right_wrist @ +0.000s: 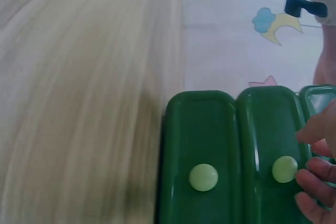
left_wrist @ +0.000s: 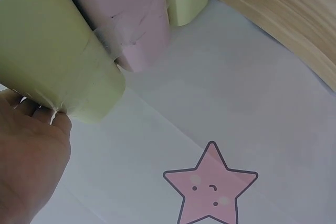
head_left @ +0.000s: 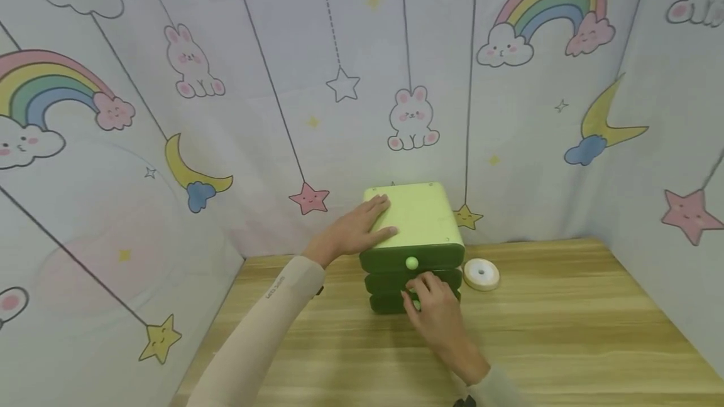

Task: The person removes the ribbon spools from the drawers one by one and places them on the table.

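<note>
A small drawer box [head_left: 421, 212] with a pale yellow-green top and three dark green drawer fronts stands against the back wall. My left hand [head_left: 356, 228] rests on the left part of its top, fingers straight and thumb spread. In front of the lower drawers is my right hand [head_left: 437, 313], its fingers slightly bent. The right wrist view shows its fingertips right beside the round knob [right_wrist: 285, 169] of the middle drawer, not wrapped round it. The bottom drawer's knob [right_wrist: 203, 177] is free of the hand. Higher up, the top drawer has its own pale green knob [head_left: 411, 263].
A flat cream-coloured roll with a hole in its centre [head_left: 481, 274] lies right of the box on the wood-grain table [head_left: 565, 319]. Printed cloth walls [head_left: 351, 143] with rainbows, stars and rabbits enclose the table at the back and sides.
</note>
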The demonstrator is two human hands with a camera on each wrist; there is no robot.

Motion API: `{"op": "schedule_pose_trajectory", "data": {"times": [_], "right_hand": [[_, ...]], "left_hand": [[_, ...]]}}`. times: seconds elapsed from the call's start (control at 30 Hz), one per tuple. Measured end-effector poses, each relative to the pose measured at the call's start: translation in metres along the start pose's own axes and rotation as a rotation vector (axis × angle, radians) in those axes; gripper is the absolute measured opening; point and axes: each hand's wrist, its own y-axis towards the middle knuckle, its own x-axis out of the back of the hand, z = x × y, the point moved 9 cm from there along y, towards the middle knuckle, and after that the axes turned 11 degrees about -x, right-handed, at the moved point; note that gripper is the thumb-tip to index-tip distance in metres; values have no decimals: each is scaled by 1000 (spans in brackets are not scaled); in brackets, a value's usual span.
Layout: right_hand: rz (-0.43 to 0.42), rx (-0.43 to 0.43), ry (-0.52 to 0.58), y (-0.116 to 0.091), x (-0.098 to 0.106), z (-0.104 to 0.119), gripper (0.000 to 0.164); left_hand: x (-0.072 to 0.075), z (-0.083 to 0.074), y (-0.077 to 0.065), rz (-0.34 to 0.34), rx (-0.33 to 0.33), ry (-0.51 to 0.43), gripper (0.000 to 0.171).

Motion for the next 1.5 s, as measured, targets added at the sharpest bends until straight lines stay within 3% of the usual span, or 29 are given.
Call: {"op": "schedule_pose_trajectory", "data": {"times": [0.3, 0.63, 1.5], "right_hand": [[17, -2, -109, -4, -7, -4, 27], [20, 23, -61, -5, -7, -1, 24], [-13, 103, -84, -21, 12, 13, 27]], "left_hand": [[-1, -4, 1, 6, 0, -27, 90], [1, -4, 0, -1, -7, -20, 89], [1, -4, -2, -12, -19, -36, 90]]}}
